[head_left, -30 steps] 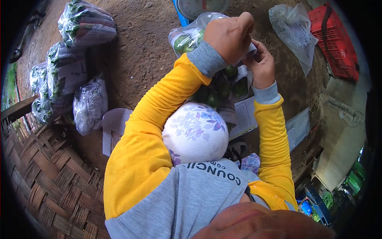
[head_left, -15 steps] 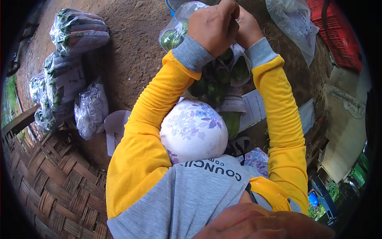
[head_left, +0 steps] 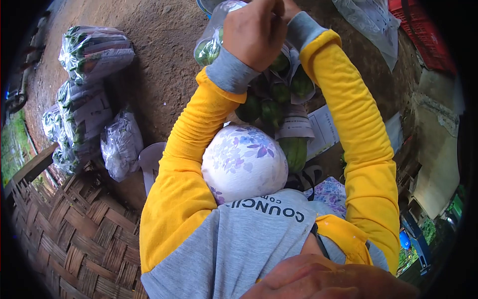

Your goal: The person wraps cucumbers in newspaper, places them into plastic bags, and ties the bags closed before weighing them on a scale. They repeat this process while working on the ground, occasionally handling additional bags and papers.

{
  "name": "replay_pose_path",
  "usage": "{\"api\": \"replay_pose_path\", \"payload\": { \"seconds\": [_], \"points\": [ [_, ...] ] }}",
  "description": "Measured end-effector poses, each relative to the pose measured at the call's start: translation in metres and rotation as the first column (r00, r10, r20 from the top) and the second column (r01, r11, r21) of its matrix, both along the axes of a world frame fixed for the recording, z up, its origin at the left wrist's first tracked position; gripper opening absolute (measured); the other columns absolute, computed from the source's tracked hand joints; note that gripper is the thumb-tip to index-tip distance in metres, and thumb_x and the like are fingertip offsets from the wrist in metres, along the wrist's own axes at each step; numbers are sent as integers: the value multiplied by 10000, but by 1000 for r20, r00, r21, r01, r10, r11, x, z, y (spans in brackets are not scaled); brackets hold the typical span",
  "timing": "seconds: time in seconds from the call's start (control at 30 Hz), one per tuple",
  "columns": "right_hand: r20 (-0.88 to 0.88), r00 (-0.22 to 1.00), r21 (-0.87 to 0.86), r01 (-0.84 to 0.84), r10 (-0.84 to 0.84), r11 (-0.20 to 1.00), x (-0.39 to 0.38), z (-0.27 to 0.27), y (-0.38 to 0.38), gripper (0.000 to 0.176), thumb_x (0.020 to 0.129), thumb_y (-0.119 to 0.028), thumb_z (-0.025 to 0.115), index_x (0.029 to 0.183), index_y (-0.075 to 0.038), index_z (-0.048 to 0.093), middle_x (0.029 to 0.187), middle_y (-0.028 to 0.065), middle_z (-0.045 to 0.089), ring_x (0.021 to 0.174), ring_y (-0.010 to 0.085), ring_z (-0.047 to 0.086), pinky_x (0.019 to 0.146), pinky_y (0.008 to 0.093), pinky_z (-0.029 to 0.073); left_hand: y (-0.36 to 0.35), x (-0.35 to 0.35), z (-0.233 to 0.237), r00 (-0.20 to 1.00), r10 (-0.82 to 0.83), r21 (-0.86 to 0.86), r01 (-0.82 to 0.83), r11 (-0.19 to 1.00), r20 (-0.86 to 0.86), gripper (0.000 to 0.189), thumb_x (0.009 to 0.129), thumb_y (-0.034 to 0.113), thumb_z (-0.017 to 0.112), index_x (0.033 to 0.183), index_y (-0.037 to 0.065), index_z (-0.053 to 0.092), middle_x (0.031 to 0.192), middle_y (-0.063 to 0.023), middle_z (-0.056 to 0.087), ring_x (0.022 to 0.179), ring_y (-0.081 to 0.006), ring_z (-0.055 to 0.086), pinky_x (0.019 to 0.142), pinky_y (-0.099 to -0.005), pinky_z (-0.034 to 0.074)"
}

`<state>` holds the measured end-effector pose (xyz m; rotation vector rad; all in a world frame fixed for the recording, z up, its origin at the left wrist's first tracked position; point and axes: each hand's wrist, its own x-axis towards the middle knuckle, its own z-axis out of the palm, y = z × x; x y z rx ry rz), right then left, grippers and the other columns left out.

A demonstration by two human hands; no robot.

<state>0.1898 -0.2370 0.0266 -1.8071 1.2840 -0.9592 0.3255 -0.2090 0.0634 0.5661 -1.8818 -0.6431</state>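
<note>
Fingers [head_left: 278, 29] of two hands [head_left: 250, 39] beside one clear bag [head_left: 212, 34]

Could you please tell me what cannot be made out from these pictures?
Head view: what, if anything, the bare left hand and right hand hold; cut off by the top edge.
Head view: part of the clear plastic bag with green produce; behind the left hand.
Head view: finer print on the white rectangular paper sheet; too small to read.

This looks like a rural produce-packing spot, open to green grass [head_left: 19, 144] at its edge. Rough brown bare-earth ground [head_left: 169, 55], a brown woven-strip panel [head_left: 94, 229], clear plastic bags of paper-wrapped green produce [head_left: 97, 54] and a red perforated plastic crate [head_left: 423, 37] show it.
</note>
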Motion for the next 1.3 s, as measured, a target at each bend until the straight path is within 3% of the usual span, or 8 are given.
{"api": "replay_pose_path", "payload": {
  "seconds": [0.07, 0.17, 0.2, 0.47, 0.53, 0.77, 1.0, 1.3],
  "points": [
    [-17, 1000, -109, 17, -19, 994, -2, -30, -16, 177, 768, -137, 588, 927, -73, 546, 880, 72, 580, 835, 151, 520, 741, 303, 429, -3, 0, -4, 1000, 2, 21, -2, 1000, -14, 126, 713, -26, 493, 794, 22, 410, 600, -139, 397, 500, -314, 425, 464, -349, 346],
    [184, 983, 223, -22, -20, 974, 6, -22, -21, 251, 765, -236, 599, 953, -75, 563, 986, 109, 596, 924, 260, 555, 798, 343, 425, -2, 3, 0, 999, -1, 71, 3, 997, -37, 120, 722, -37, 467, 795, 19, 389, 591, -121, 361, 478, -260, 377, 451, -332, 322],
    [-316, 949, 114, 36, 2, 993, 9, -1, -20, 305, 773, -298, 576, 976, -71, 555, 1047, 129, 583, 987, 311, 536, 817, 376, 418, -1, 3, 1, 1000, -9, 109, 12, 994, -28, 119, 726, -41, 459, 790, 21, 380, 588, -110, 348, 471, -227, 356, 446, -328, 313],
    [-323, 920, 440, 352, -220, 826, 25, 26, 1, 350, 739, -369, 580, 898, -58, 565, 941, 165, 610, 910, 325, 568, 760, 379, 438, -3, 19, -19, 966, 181, 128, -206, 970, 186, 323, 710, 91, 653, 968, 47, 464, 677, -81, 562, 589, -165, 570, 573, -280, 460],
    [-497, 803, 196, 474, -329, 859, 26, -7, 5, 540, 652, -524, 670, 971, -95, 595, 910, 96, 627, 888, 239, 595, 821, 361, 445, -2, 30, -26, 953, 225, 131, -255, 958, 205, 377, 694, 90, 661, 1011, 50, 460, 748, -97, 571, 644, -188, 583, 616, -292, 466],
    [-302, 875, -152, 347, -378, 925, -31, -10, 98, 515, 710, -395, 679, 1096, -80, 549, 1084, 109, 553, 1005, 233, 535, 863, 345, 422, 14, 103, -77, 761, 412, -1, -476, 879, 501, 174, 771, 123, 581, 902, 16, 539, 703, -104, 553, 626, -208, 554, 577, -342, 439],
    [258, 727, 564, 422, -636, 710, -29, -69, 249, 482, 753, -338, 686, 1038, 3, 500, 921, 70, 580, 867, 143, 543, 779, 289, 444, 36, 107, -84, 949, 262, 627, -312, 714, 174, 186, 898, 180, 481, 856, 17, 560, 549, -4, 491, 465, -63, 441, 447, -236, 356],
    [145, 623, 59, 770, -769, 635, -11, -117, 251, 343, 749, -107, 618, 1055, -29, 485, 899, 70, 583, 841, 159, 565, 766, 273, 440, 38, 95, -79, 960, 270, 659, -248, 710, 71, 208, 914, 205, 461, 913, 36, 582, 577, 73, 416, 488, -6, 341, 440, -176, 258]
  ]
}}
